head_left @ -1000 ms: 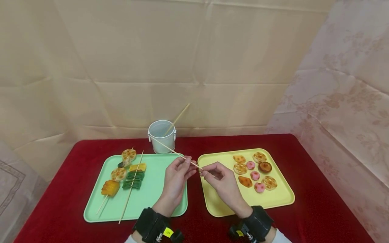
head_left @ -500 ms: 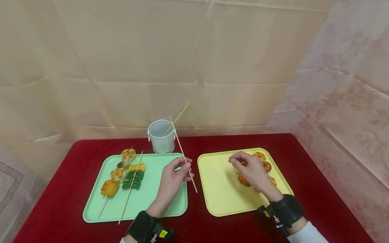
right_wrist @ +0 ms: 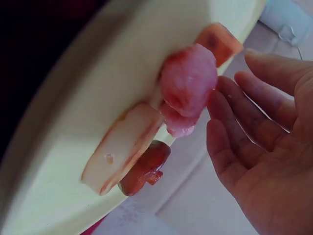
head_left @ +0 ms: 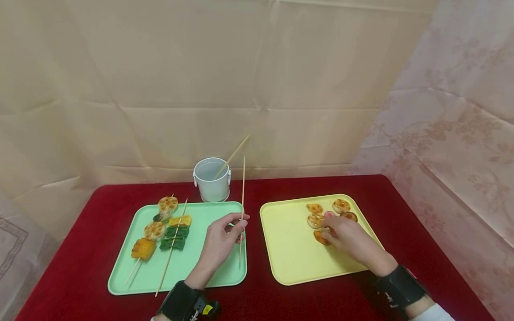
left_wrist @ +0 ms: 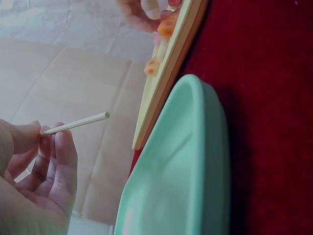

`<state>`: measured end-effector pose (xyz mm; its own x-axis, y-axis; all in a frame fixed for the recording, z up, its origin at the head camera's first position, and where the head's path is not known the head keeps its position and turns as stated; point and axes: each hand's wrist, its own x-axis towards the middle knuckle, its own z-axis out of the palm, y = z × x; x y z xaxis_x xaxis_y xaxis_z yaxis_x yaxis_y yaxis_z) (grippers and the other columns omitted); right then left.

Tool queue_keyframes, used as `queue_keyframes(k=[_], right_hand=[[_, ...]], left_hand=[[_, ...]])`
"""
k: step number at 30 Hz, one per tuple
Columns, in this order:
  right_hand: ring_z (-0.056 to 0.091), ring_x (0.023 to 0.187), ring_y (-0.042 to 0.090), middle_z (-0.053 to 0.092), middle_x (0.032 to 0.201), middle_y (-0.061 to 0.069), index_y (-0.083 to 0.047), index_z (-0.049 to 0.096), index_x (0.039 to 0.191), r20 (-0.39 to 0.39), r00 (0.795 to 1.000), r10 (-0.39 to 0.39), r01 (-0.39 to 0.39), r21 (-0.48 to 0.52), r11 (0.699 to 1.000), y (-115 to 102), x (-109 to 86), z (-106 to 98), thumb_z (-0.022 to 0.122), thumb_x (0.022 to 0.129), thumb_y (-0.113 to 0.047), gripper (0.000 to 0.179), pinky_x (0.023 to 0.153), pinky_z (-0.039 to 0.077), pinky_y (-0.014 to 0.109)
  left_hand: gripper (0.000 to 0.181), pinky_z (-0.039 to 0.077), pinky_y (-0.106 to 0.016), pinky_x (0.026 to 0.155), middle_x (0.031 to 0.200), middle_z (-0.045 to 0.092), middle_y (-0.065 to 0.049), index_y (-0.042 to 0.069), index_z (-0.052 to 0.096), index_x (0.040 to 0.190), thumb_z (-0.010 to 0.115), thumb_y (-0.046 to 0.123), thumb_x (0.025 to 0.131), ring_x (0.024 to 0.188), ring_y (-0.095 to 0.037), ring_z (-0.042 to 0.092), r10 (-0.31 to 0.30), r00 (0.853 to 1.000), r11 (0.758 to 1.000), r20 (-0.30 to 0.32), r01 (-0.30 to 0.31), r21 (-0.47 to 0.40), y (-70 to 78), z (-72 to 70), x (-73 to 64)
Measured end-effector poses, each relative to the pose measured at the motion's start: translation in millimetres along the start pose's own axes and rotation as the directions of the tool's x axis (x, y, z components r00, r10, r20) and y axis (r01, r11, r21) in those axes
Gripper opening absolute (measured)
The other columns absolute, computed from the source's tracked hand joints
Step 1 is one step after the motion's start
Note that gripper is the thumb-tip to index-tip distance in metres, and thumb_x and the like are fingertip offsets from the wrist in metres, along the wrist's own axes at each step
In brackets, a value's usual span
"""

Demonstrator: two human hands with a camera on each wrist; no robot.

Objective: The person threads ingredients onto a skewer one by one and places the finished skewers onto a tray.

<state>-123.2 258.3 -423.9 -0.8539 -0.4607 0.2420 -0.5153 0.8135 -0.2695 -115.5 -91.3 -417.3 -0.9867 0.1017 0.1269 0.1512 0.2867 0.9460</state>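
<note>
My left hand (head_left: pixel 218 238) pinches a bare wooden skewer (head_left: pixel 243 187) between thumb and fingers, above the right edge of the green tray (head_left: pixel 217 281). In the left wrist view the skewer's blunt end sticks out past the fingertips. My right hand (head_left: pixel 355 238) hovers over the yellow tray (head_left: pixel 289 269), fingers spread and holding nothing, beside an orange chunk (head_left: pixel 320 237) and a lotus root slice (head_left: pixel 315 220). Close to its fingertips in the right wrist view are pink balls (right_wrist: pixel 188 81), partly hidden by the hand in the head view. A brown mushroom (right_wrist: pixel 144 169) lies behind a pale slice (right_wrist: pixel 122 149).
On the green tray lie two loaded skewers, one with a corn piece (head_left: pixel 143 248) and lotus root slices, the other with folded green pieces (head_left: pixel 174 237). A white bucket (head_left: pixel 213 187) holding a wooden stick (head_left: pixel 237 151) stands behind that tray on the red cloth (head_left: pixel 277 189).
My right hand has let go of the skewer and moved right, down to the food on the yellow tray. In the left hand, the skewer has swung from slanting to nearly straight up in view.
</note>
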Motion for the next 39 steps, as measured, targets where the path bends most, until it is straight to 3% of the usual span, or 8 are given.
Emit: queue_keyframes(k=[4, 10, 18, 23, 29, 35, 39], right_hand=[[0.067, 0.079, 0.016, 0.070, 0.088, -0.002, -0.011, 0.073, 0.097, -0.008, 0.998, -0.068, 0.067, -0.126, 0.990, -3, 0.7, 8, 0.090, 0.079, -0.011, 0.025, 0.069, 0.054, 0.035], [0.063, 0.077, 0.018, 0.063, 0.082, -0.002, -0.013, 0.070, 0.093, -0.041, 0.991, -0.130, 0.117, -0.237, 0.965, -6, -0.4, 14, 0.092, 0.075, -0.014, 0.028, 0.065, 0.048, 0.038], [0.064, 0.078, 0.021, 0.063, 0.080, 0.000, -0.014, 0.067, 0.088, -0.044, 0.993, -0.114, 0.099, -0.258, 0.961, -7, 0.7, 15, 0.088, 0.077, -0.012, 0.025, 0.064, 0.046, 0.042], [0.066, 0.080, 0.022, 0.065, 0.091, 0.003, -0.009, 0.069, 0.098, -0.046, 0.998, -0.043, 0.034, -0.169, 0.985, -10, 0.9, 12, 0.089, 0.076, -0.013, 0.030, 0.070, 0.053, 0.042], [0.058, 0.077, 0.012, 0.059, 0.097, 0.001, -0.007, 0.071, 0.104, -0.121, 0.993, -0.011, 0.008, -0.021, 1.000, -17, 13.7, 5, 0.086, 0.078, -0.008, 0.030, 0.060, 0.049, 0.026], [0.061, 0.087, 0.016, 0.061, 0.106, 0.005, -0.006, 0.075, 0.112, -0.207, 0.978, 0.010, 0.016, 0.123, 0.992, -28, 34.5, 0, 0.085, 0.083, -0.008, 0.031, 0.070, 0.051, 0.031], [0.062, 0.087, 0.017, 0.063, 0.111, 0.007, -0.006, 0.075, 0.123, -0.208, 0.977, 0.053, -0.002, 0.240, 0.971, -38, 48.5, -3, 0.084, 0.087, -0.009, 0.038, 0.070, 0.051, 0.034]], left_hand=[[0.017, 0.057, -0.026, 0.063, 0.094, 0.070, -0.015, 0.006, 0.076, 0.115, 0.071, 0.009, 0.098, 0.065, -0.017, 0.064, -0.007, 1.000, 1.000, 0.010, 0.007, 0.004, -2.7, -3.4, -1.2], [0.016, 0.056, -0.026, 0.062, 0.091, 0.070, -0.015, 0.005, 0.076, 0.113, 0.071, 0.008, 0.098, 0.065, -0.016, 0.064, -0.010, 1.000, 1.000, 0.002, 0.010, -0.006, -6.0, -6.5, -3.3], [0.014, 0.056, -0.026, 0.061, 0.088, 0.070, -0.015, 0.006, 0.077, 0.111, 0.071, 0.006, 0.098, 0.063, -0.015, 0.064, -0.013, 1.000, 1.000, 0.000, 0.013, -0.021, -7.9, -9.2, -5.6], [0.015, 0.056, -0.026, 0.061, 0.089, 0.070, -0.016, 0.006, 0.077, 0.112, 0.072, 0.007, 0.097, 0.064, -0.016, 0.063, -0.016, 1.000, 1.000, 0.009, 0.016, -0.010, -8.8, -10.6, -6.4], [0.017, 0.052, -0.026, 0.060, 0.079, 0.066, -0.013, 0.009, 0.078, 0.114, 0.071, 0.008, 0.098, 0.064, -0.014, 0.062, 0.007, 1.000, 0.999, 0.015, -0.008, 0.035, -8.5, -13.5, -6.7], [0.018, 0.049, -0.025, 0.059, 0.083, 0.068, -0.011, 0.011, 0.079, 0.114, 0.070, 0.009, 0.099, 0.064, -0.012, 0.063, 0.051, 0.999, 0.994, 0.011, -0.052, 0.092, -8.5, -19.8, -9.5], [0.017, 0.048, -0.024, 0.059, 0.083, 0.068, -0.006, 0.011, 0.080, 0.112, 0.070, 0.008, 0.099, 0.064, -0.009, 0.062, 0.062, 0.998, 0.988, 0.023, -0.065, 0.140, -7.5, -24.2, -11.7]])
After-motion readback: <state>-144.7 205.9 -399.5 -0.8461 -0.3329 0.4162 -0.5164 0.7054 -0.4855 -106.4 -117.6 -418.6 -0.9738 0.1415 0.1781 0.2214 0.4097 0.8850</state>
